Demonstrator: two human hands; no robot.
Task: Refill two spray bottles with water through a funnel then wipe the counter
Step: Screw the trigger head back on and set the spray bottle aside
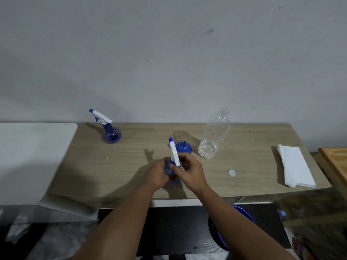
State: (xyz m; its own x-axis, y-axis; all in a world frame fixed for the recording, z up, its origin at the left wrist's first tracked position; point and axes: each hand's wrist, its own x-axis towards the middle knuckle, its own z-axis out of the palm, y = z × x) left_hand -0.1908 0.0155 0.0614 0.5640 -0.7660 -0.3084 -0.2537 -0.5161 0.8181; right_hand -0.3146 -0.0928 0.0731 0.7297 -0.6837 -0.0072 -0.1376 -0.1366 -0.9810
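A blue spray bottle (173,176) stands near the middle front of the wooden counter (131,166). My left hand (156,174) wraps its round body. My right hand (190,170) grips the neck under its white and blue spray head (174,153). Just behind lies a blue funnel (183,146), spout up. A second blue spray bottle (109,131) with its head on stands at the back left. A clear plastic water bottle (214,135), uncapped and nearly empty, stands to the right of the funnel. Its white cap (231,173) lies on the counter.
A folded white cloth (294,166) lies at the counter's right end. A white surface (28,156) adjoins the counter on the left. A blue basin (232,226) sits on the floor below the front edge. A wooden board edge (336,162) shows at far right.
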